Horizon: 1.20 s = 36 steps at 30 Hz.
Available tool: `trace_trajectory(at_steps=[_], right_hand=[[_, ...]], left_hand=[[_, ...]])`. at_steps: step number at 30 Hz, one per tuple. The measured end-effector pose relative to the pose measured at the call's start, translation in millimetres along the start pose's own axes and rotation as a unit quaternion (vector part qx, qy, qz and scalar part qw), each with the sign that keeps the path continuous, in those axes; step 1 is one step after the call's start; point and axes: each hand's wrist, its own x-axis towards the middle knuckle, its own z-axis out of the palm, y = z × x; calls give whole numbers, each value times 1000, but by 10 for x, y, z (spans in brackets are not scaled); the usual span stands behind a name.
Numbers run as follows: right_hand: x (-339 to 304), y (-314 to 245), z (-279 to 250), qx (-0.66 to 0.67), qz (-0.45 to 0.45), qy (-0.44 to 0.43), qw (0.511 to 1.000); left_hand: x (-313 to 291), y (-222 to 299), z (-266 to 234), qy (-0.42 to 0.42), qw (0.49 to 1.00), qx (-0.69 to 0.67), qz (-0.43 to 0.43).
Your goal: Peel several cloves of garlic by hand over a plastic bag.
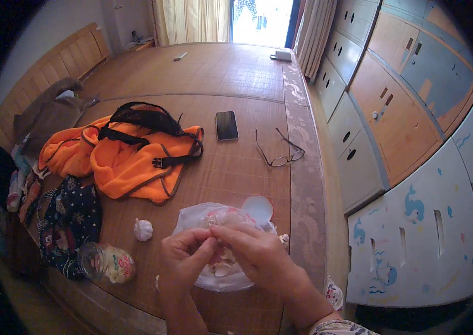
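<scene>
My left hand [189,251] and my right hand [256,254] meet fingertip to fingertip, both pinched closed. Whatever is between them is too small and covered to make out. Below them a white plastic bag [222,286] lies spread out, holding pale garlic skins [225,268]. A whole garlic bulb [143,229] sits left of the bag. Nearer to me on that side, a clear jar [106,263] with peeled garlic cloves in it appears to lie tilted. At the bag's far right edge is a round white lid [258,209].
The brown woven mat [192,78] carries an orange cloth [130,167] with black straps, a phone [226,125] and eyeglasses [281,159]. A dark snowflake-patterned cloth [72,223] lies beside the jar. Painted cabinets [415,223] line the right side.
</scene>
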Motion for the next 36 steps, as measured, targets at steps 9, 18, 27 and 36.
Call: trace_trajectory(at_steps=[9, 18, 27, 36], right_hand=[[-34, 4, -46, 13, 39, -34, 999], [-17, -9, -58, 3, 40, -41, 998], [-22, 27, -32, -29, -3, -12, 1000], [-29, -20, -42, 11, 56, -19, 998]], left_hand=[[-12, 42, -13, -20, 999, 28, -20], [-4, 18, -2, -14, 999, 19, -23], [-1, -17, 24, 1, 1000, 16, -1], [-21, -13, 54, 31, 999, 8, 7]])
